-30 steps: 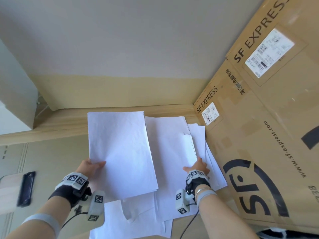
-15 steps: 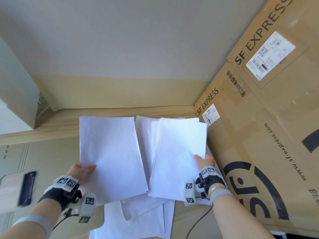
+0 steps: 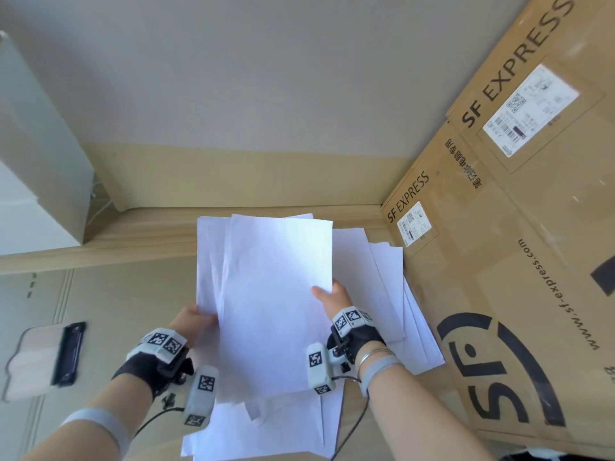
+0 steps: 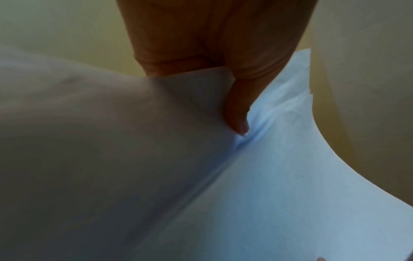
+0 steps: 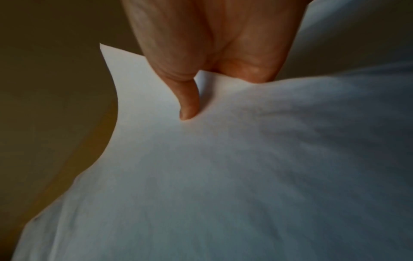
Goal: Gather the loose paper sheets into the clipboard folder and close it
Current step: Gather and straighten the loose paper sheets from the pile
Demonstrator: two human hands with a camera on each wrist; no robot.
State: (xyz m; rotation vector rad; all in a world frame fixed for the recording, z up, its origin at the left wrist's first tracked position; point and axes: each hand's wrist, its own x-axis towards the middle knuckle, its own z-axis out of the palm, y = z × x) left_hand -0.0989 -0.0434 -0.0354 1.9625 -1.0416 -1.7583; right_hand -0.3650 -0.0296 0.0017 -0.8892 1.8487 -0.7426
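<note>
I hold white paper sheets (image 3: 273,294) up above the surface, overlapped into one stack. My left hand (image 3: 194,322) pinches the stack's left edge, thumb on top (image 4: 236,113). My right hand (image 3: 329,296) pinches a sheet's right edge, thumb pressed on the paper (image 5: 188,102). More loose sheets (image 3: 392,294) lie on the surface to the right and below the held stack (image 3: 283,427). The clipboard folder (image 3: 36,357) lies at the far left, its black clip (image 3: 68,354) facing up.
Large SF Express cardboard boxes (image 3: 515,261) stand close on the right. A wooden ledge (image 3: 133,234) and a wall run along the back. A white box-like object (image 3: 33,161) stands at the back left.
The right hand lifted a sheet from the pile and carried it left. It now overlaps the sheets in the left hand, which shifted right toward it.
</note>
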